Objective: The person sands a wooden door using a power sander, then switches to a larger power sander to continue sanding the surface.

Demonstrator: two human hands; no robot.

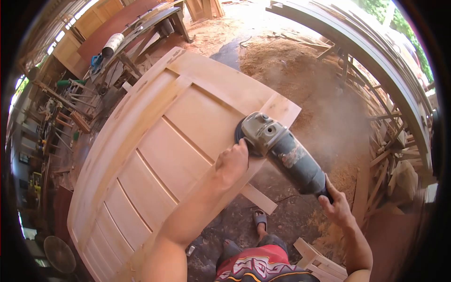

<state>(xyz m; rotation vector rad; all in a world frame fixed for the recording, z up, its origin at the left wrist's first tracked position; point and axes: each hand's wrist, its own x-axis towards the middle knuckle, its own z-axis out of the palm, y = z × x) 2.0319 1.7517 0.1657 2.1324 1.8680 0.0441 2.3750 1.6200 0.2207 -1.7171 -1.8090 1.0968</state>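
Observation:
A large pale wooden door (pixel 202 122) with grooved, recessed panels lies flat in front of me. On its right-hand edge, near the far corner, rests an angle grinder (pixel 296 157) with a dark round disc pad under its head. My left hand (pixel 233 162) is closed at the side of the grinder head, around what looks like its side handle, mostly hidden by the fingers. Wrapped round the rear grip is my right hand (pixel 337 207), out past the door's edge. Dust hangs in the air beyond the grinder.
Sawdust (pixel 286 66) covers much of the floor. A wooden strip (pixel 260 198) juts from under the door towards my feet. Stacked long boards (pixel 366 37) stand on a frame at right. A cluttered workbench (pixel 150 23) is at the back left. A small wooden frame (pixel 319 263) lies near my legs.

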